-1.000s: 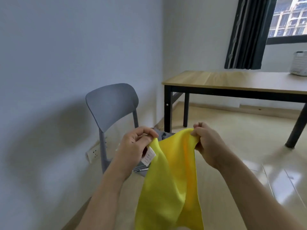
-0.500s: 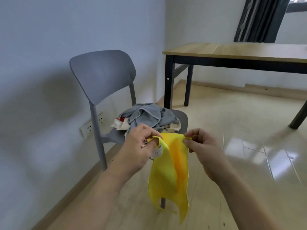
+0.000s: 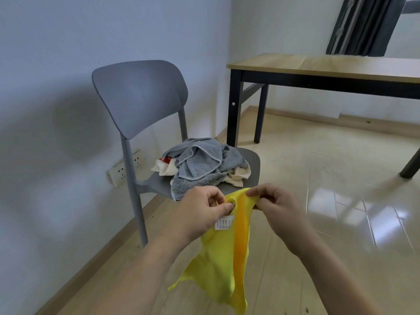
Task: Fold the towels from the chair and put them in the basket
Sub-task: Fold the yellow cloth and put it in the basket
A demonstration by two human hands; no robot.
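Note:
A yellow towel hangs in front of me, held by its top edge. My left hand pinches the corner by the white care label, and my right hand pinches the edge a short way to the right. Behind the hands stands a grey chair. A crumpled grey towel lies on its seat over a cream towel and one with red print. No basket is in view.
A wooden table with black legs stands at the back right, under a dark curtain. The wall on the left carries a white socket strip behind the chair. Glossy floor stretches to the right.
The view has tilted down, bringing the chair seat and its towel pile into sight. Both hands have come closer together on the yellow towel's top edge.

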